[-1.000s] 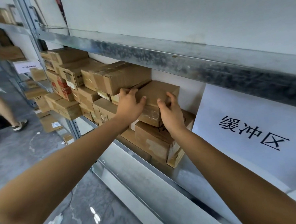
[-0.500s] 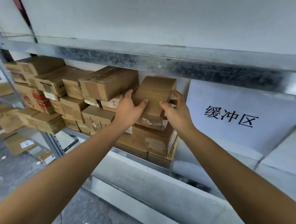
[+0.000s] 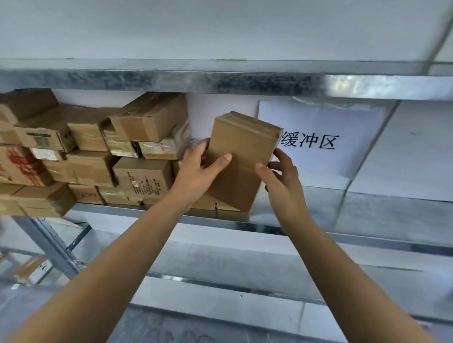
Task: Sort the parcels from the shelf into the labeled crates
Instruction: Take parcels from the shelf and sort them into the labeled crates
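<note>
Matt brown cardboard parcel; mottled galvanised metal shelf; white paper sign

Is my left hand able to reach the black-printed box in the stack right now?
Probably not yet: the left hand and right hand both grip the parcel; the black-printed box itself sits uncovered nearby.

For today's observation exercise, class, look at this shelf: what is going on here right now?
A person is handling one plain cardboard box with both hands. The left hand grips its left side and the right hand grips its right edge, holding it tilted at the right end of the stacked parcels on the metal shelf. A white paper sign hangs on the wall behind. No crate is in view.
</note>
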A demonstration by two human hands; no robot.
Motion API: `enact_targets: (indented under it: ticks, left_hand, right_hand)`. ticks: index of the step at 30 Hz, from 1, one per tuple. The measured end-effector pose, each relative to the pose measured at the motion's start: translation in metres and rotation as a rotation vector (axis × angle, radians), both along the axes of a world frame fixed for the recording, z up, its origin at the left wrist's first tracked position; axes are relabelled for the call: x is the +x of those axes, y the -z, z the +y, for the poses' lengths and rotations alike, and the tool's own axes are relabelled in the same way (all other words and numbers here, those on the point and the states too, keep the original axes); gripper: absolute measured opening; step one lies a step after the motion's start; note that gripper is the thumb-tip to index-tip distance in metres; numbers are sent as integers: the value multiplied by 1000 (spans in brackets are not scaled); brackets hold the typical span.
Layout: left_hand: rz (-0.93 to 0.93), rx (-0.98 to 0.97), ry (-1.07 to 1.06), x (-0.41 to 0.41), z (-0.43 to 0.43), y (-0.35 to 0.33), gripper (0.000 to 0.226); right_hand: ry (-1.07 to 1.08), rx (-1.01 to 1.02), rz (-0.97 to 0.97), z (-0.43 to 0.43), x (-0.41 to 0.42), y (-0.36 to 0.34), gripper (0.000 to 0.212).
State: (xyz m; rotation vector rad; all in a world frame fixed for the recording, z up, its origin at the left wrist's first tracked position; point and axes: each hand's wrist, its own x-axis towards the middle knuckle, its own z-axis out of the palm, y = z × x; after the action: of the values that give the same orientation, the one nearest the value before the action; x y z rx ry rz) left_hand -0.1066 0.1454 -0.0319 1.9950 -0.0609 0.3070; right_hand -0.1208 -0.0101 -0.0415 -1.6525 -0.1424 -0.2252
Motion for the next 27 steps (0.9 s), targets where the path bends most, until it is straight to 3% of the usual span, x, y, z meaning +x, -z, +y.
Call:
enact_targets:
  ticks: [2,6,10,13,16,18,20,22,24,27]
  left_hand:
    - [25,-115,61,-13,-7,3,49]
    - [78,-420,120,-38,-22,8,44]
    - [105,-494,141,-49,-38,11,70]
    - [149,-534,142,-49,-57,17,35]
    - [208,-542,155,-50,-83,18,30]
    - [211,-540,178,-51,-103,16,44]
    - [228,-529,205,-51,-124,14,75]
    - [245,-518,227,-49,-150,14,81]
    - [276,-503,242,-45,-180,14,66]
    - [332,-476,278,-39,-225,19,22]
  right_hand:
    - [4,35,-16,-8,-19,3,53]
    - [30,129,-11,-27,-48,14,13]
    - [99,156,-10,-46,-62,23,10]
    - [129,146,-62,-68,-70,26,13]
    - [123,135,-97,-98,-74,28,27]
    - [119,85,-120,-118,-78,29,39]
    - [114,31,-129,-135,-82,29,40]
    - [112,13,-103,-160,-85,31,38]
    - [112,9,-69,-189,-87,34,42]
    - [184,7,-49,-232,-87,42,31]
